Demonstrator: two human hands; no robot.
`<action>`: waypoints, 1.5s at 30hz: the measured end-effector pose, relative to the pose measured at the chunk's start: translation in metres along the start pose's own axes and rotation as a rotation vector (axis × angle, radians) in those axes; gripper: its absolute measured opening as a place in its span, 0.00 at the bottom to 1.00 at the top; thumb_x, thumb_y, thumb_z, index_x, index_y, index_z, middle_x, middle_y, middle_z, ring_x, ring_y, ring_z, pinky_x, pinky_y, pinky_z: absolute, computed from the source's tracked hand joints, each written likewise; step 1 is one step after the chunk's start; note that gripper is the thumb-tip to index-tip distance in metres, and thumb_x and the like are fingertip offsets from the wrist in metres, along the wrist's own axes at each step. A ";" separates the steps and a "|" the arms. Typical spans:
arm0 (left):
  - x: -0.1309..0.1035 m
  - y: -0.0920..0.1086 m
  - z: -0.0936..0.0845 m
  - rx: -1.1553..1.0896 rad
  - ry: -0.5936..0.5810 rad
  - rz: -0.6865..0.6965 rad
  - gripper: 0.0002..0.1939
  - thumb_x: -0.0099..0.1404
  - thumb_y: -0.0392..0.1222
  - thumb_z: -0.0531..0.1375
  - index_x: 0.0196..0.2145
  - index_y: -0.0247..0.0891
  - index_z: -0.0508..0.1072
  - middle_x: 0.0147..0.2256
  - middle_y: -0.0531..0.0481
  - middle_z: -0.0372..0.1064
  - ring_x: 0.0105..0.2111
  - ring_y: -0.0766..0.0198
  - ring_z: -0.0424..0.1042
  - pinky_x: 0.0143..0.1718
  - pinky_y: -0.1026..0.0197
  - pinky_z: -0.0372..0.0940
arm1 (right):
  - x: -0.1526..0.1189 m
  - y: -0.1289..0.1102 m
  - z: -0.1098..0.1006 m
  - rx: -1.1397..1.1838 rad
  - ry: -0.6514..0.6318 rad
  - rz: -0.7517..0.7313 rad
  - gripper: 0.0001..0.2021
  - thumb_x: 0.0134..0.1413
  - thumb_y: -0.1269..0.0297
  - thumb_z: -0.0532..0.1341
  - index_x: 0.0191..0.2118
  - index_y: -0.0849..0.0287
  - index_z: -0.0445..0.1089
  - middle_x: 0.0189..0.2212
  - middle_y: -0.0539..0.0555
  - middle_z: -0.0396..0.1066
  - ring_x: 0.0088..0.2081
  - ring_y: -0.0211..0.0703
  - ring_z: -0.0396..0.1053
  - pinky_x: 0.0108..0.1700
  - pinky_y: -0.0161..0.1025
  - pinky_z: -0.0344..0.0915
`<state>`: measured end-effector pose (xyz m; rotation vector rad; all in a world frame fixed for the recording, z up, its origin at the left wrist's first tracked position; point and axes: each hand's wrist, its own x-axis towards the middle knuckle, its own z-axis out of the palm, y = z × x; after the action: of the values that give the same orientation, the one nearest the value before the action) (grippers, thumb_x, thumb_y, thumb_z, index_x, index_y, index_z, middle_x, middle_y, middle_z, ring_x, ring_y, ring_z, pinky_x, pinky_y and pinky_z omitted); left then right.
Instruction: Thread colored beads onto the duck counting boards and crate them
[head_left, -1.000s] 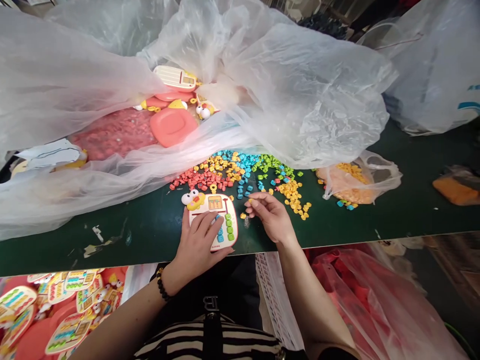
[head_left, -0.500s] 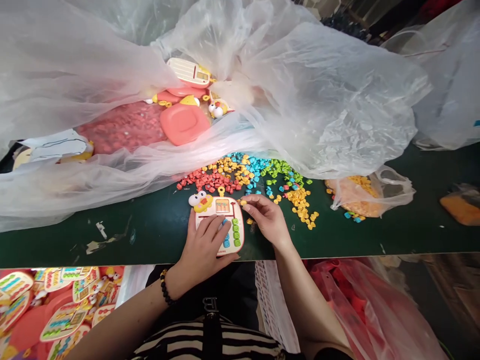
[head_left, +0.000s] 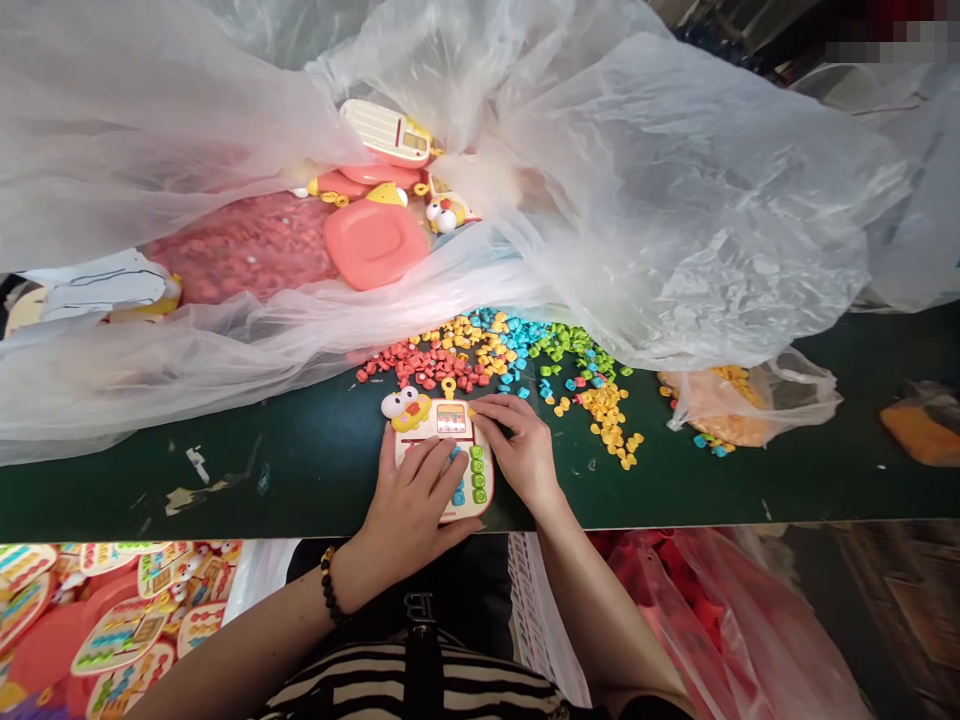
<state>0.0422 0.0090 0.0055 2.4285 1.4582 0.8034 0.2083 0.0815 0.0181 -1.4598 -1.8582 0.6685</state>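
Note:
A cream toy panel with a red rim [head_left: 448, 518] lies at the table's front edge. It bears a duck-like head with big white eyes [head_left: 406, 407], a small picture window and rows of coloured buttons. My left hand [head_left: 420, 500] is laid over it, gripping it with a finger along the left edge and the thumb at the bottom edge. Green buttons [head_left: 478, 467] show right of its fingers; others are partly covered. At the panel's upper right corner my right hand [head_left: 517, 445] is closed in a pinch on a small yellow piece [head_left: 472, 412], mostly hidden by the fingertips.
Behind the panel lie loose red pieces [head_left: 424, 365], blue pieces [head_left: 517, 335], green pieces [head_left: 562, 345] and yellow pieces [head_left: 611, 415]. A large clear plastic bag [head_left: 660, 200] covers the back. A small bag [head_left: 724, 405] sits right. Finished-looking panels [head_left: 124, 630] are heaped lower left.
My right hand has brought the yellow piece left, from beside the panel onto its upper right corner. The left hand keeps its place on the panel. The whole view has shifted slightly.

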 end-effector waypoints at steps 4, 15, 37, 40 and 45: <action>-0.002 -0.002 0.001 0.026 -0.024 0.024 0.27 0.61 0.56 0.60 0.54 0.38 0.68 0.54 0.40 0.67 0.54 0.50 0.64 0.64 0.32 0.34 | -0.001 0.000 -0.005 -0.103 -0.054 -0.104 0.12 0.62 0.64 0.56 0.45 0.51 0.76 0.42 0.56 0.75 0.44 0.47 0.71 0.48 0.48 0.70; -0.001 -0.004 0.000 0.091 -0.086 0.083 0.27 0.63 0.56 0.58 0.55 0.39 0.66 0.56 0.38 0.65 0.57 0.48 0.61 0.63 0.30 0.30 | 0.013 0.019 -0.036 -0.486 -0.490 -0.431 0.28 0.54 0.79 0.52 0.61 0.53 0.63 0.53 0.58 0.70 0.57 0.55 0.61 0.52 0.54 0.65; -0.234 -0.047 -0.095 0.679 0.407 -0.430 0.43 0.51 0.42 0.68 0.63 0.47 0.56 0.54 0.35 0.59 0.55 0.35 0.61 0.53 0.27 0.56 | -0.071 0.019 -0.032 -0.054 0.026 -0.311 0.18 0.60 0.73 0.51 0.46 0.50 0.74 0.37 0.53 0.77 0.41 0.47 0.73 0.43 0.49 0.73; -0.236 -0.056 -0.109 0.737 0.443 -0.448 0.40 0.52 0.41 0.67 0.61 0.42 0.59 0.56 0.33 0.58 0.57 0.33 0.59 0.56 0.26 0.52 | -0.071 0.022 -0.024 -0.047 0.041 -0.296 0.17 0.60 0.72 0.52 0.45 0.50 0.75 0.36 0.54 0.77 0.41 0.48 0.73 0.43 0.49 0.73; -0.131 -0.074 -0.117 0.615 0.578 -0.210 0.20 0.59 0.38 0.62 0.50 0.47 0.68 0.50 0.44 0.65 0.52 0.46 0.66 0.54 0.38 0.62 | -0.069 0.022 -0.021 -0.073 0.043 -0.330 0.17 0.60 0.72 0.52 0.46 0.51 0.74 0.37 0.54 0.77 0.42 0.48 0.73 0.44 0.49 0.72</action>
<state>-0.1249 -0.0799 0.0254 2.4710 2.4380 1.2179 0.2479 0.0197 0.0023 -1.1620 -2.0447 0.4101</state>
